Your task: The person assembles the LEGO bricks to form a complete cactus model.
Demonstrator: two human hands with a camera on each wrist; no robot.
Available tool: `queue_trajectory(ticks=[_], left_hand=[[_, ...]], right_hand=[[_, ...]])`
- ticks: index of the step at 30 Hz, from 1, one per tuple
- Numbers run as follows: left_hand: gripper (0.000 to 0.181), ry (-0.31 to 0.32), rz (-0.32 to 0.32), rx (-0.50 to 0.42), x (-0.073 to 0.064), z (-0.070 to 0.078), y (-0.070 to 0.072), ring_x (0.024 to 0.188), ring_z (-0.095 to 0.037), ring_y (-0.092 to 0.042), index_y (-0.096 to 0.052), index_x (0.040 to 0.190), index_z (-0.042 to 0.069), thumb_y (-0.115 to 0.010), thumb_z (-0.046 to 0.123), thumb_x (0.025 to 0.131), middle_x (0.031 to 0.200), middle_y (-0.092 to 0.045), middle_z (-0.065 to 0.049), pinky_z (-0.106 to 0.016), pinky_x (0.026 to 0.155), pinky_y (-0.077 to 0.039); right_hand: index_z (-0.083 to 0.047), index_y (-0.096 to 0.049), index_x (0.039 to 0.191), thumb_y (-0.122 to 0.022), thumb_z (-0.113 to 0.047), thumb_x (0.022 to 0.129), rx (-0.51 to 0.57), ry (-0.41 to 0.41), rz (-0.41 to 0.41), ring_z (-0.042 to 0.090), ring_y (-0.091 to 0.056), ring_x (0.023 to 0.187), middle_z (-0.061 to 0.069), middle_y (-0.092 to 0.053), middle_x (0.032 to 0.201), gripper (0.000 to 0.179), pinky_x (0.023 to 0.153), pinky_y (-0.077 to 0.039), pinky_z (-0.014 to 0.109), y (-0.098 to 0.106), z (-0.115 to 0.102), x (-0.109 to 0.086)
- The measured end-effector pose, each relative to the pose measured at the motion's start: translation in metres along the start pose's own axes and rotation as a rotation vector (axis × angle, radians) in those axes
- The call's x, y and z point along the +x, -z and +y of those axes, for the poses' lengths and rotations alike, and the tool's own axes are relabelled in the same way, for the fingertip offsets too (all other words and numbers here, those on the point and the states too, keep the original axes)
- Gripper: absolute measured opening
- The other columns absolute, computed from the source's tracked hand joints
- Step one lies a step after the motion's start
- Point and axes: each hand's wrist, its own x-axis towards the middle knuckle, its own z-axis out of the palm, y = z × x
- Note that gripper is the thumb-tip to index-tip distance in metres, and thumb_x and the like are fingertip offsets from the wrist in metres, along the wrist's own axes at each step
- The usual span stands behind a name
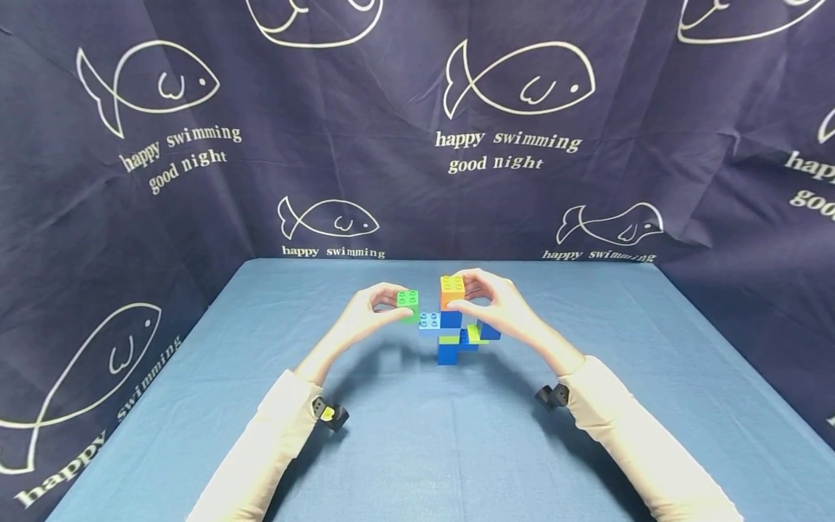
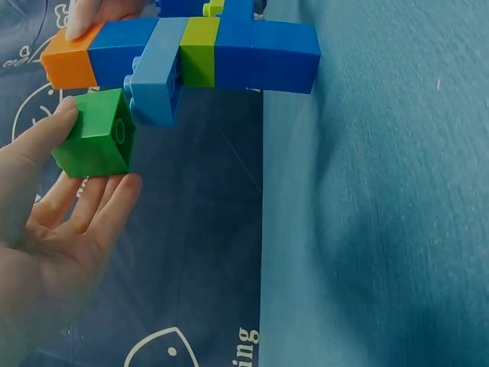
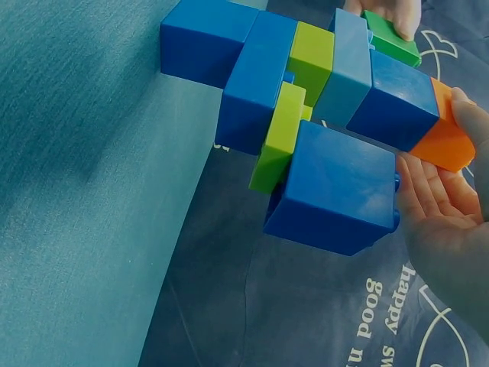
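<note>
Between thumb and fingers my left hand (image 1: 376, 313) pinches a green building block (image 1: 408, 301), held just above the studs of a light blue block (image 1: 429, 323). In the left wrist view a small gap shows between the green block (image 2: 99, 136) and the light blue block (image 2: 157, 73). My right hand (image 1: 493, 301) grips an orange block (image 1: 452, 288), which sits on a dark blue block (image 1: 451, 319) at the top of the stacked structure. Lower down come lime green and blue blocks, with a large blue block (image 3: 332, 187) off to the right side.
Blue cloth covers the table (image 1: 417, 449) under the structure, whose bottom blue block (image 1: 447, 354) stands on it. A dark curtain (image 1: 404, 145) with fish drawings hangs behind and along the sides. Small black cameras (image 1: 331, 413) are worn at both wrists.
</note>
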Motion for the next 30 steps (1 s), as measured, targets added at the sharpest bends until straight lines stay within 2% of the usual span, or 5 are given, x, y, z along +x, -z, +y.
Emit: queue_trajectory(ticks=[11,19,24,28,30], left_hand=[[0.036,-0.045,-0.018,0.015,0.0,0.004,-0.006,0.09,-0.012,-0.064,-0.065,0.111,0.017,-0.077,0.026,0.078,0.097,-0.069,0.0,-0.033,0.084,-0.049],[0.039,-0.059,-0.032,0.005,0.002,0.004,-0.01,0.091,-0.017,-0.064,-0.064,0.114,0.013,-0.076,0.024,0.078,0.101,-0.069,-0.006,-0.031,0.079,-0.052],[0.041,-0.05,-0.042,-0.014,-0.001,0.01,-0.013,0.093,-0.02,-0.063,-0.062,0.118,0.007,-0.074,0.017,0.081,0.106,-0.067,-0.012,-0.031,0.082,-0.053],[0.039,-0.05,-0.042,-0.009,-0.001,0.011,-0.013,0.093,-0.02,-0.063,-0.063,0.117,0.009,-0.074,0.021,0.081,0.105,-0.067,-0.011,-0.031,0.084,-0.053],[0.04,-0.053,-0.035,-0.005,0.001,0.006,-0.013,0.092,-0.019,-0.063,-0.064,0.116,0.011,-0.075,0.023,0.08,0.104,-0.068,-0.009,-0.031,0.084,-0.053]], right_hand=[[-0.01,-0.058,0.118,-0.076,-0.024,0.079,-0.018,0.002,0.001,0.018,-0.063,0.092,0.005,-0.065,0.105,0.046,0.087,-0.052,0.039,0.0,0.001,-0.001],[-0.009,-0.058,0.117,-0.076,-0.021,0.079,-0.014,0.026,0.011,0.017,-0.063,0.091,0.005,-0.065,0.103,0.044,0.086,-0.052,0.041,-0.001,0.002,-0.001],[-0.008,-0.058,0.117,-0.076,-0.02,0.079,-0.013,0.03,0.01,0.019,-0.063,0.091,0.007,-0.065,0.104,0.044,0.086,-0.051,0.042,-0.001,0.001,-0.001],[-0.008,-0.057,0.118,-0.076,-0.02,0.079,-0.013,0.029,0.013,0.02,-0.063,0.092,0.008,-0.065,0.104,0.046,0.087,-0.051,0.045,-0.001,0.0,-0.001],[-0.008,-0.057,0.119,-0.076,-0.021,0.079,-0.014,0.026,0.016,0.02,-0.063,0.092,0.008,-0.065,0.104,0.046,0.087,-0.051,0.045,-0.001,0.0,-0.001]])
